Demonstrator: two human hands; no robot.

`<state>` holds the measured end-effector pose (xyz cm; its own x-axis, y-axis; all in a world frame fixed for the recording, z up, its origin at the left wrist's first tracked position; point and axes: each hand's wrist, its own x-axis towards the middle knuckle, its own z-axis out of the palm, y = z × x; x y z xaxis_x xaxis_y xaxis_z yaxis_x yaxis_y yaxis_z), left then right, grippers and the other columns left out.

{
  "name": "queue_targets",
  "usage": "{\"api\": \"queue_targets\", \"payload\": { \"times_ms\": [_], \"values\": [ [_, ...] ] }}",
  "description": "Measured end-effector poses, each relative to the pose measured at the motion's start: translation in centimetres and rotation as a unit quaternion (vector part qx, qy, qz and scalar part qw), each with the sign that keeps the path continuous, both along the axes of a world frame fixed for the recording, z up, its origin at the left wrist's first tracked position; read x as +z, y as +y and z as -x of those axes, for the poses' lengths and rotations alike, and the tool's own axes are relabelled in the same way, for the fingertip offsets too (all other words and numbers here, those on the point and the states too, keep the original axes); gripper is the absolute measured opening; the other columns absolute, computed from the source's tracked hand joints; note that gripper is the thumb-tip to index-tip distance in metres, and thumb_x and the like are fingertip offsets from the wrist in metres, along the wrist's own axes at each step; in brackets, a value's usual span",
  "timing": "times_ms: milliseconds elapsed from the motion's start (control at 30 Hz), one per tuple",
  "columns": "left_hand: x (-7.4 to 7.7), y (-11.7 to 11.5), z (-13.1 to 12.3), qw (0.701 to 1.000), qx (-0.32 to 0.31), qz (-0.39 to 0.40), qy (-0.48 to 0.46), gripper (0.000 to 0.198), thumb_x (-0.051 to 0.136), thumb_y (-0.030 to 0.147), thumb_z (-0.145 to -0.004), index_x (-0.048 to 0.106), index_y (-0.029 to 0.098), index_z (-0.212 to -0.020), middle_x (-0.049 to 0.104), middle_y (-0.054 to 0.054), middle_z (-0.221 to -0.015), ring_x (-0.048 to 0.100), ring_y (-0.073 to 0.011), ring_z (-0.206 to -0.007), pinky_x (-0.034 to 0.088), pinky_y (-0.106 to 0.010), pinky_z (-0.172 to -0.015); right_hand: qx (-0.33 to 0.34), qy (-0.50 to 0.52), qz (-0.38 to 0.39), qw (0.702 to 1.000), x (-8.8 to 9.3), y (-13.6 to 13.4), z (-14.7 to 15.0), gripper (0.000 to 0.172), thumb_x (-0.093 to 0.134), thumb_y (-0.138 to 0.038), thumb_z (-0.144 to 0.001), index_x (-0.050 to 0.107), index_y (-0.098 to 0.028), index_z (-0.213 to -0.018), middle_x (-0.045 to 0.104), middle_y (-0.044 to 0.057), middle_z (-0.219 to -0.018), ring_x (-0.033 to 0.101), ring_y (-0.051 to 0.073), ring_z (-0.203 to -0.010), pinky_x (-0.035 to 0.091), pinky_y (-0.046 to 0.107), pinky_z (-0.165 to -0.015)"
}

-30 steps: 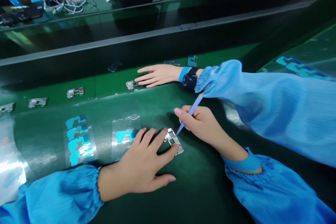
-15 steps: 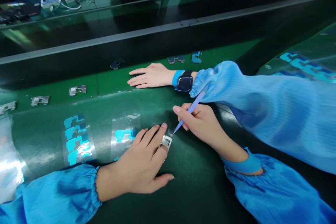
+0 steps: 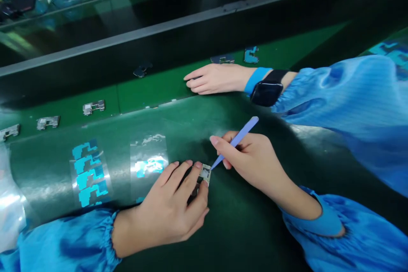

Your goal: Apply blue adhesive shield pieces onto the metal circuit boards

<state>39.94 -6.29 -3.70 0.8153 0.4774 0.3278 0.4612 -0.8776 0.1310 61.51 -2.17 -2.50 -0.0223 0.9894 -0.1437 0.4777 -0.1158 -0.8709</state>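
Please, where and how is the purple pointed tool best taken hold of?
Probably by the slim shaft of the purple tool, between thumb and fingers and from the right, as the right hand has it. The tool slants: its point is down at the small board by the left hand, and its blunt end rises to the right, so that side seems freer.

The left hand point(image 3: 164, 212) holds a small board point(image 3: 205, 172) on the green counter point(image 3: 242, 229); the right hand point(image 3: 251, 157) holds a purple tool point(image 3: 244, 132), tip at the board's edge. Beyond is a co-worker's hand point(image 3: 219, 78).
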Motion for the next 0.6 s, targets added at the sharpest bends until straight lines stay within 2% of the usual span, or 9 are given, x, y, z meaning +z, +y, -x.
{"api": "queue_targets", "payload": {
  "times_ms": [433,600],
  "values": [
    [0.55,0.16,-0.02,1.000,0.004,0.024,0.003,0.035,0.061,0.031,-0.091,0.070,0.008,-0.115,0.068,-0.024,-0.128,0.067,-0.0402,-0.116,0.060,-0.054,-0.094,0.003,-0.019,-0.011,1.000,-0.25,0.08,-0.23,0.050,0.059,-0.037,-0.094,0.049,-0.024,-0.047,0.052,-0.002,-0.043,0.052,0.013,-0.044,0.040,0.028,-0.049],
    [0.73,0.18,-0.05,1.000,0.003,0.029,0.006,0.036,0.061,0.030,-0.091,0.069,0.008,-0.118,0.068,-0.024,-0.127,0.066,-0.0409,-0.115,0.060,-0.055,-0.092,0.004,-0.029,-0.013,0.999,-0.28,0.10,-0.28,0.050,0.058,-0.039,-0.094,0.049,-0.024,-0.048,0.050,-0.002,-0.041,0.048,0.013,-0.041,0.035,0.028,-0.044]
  ]
}}
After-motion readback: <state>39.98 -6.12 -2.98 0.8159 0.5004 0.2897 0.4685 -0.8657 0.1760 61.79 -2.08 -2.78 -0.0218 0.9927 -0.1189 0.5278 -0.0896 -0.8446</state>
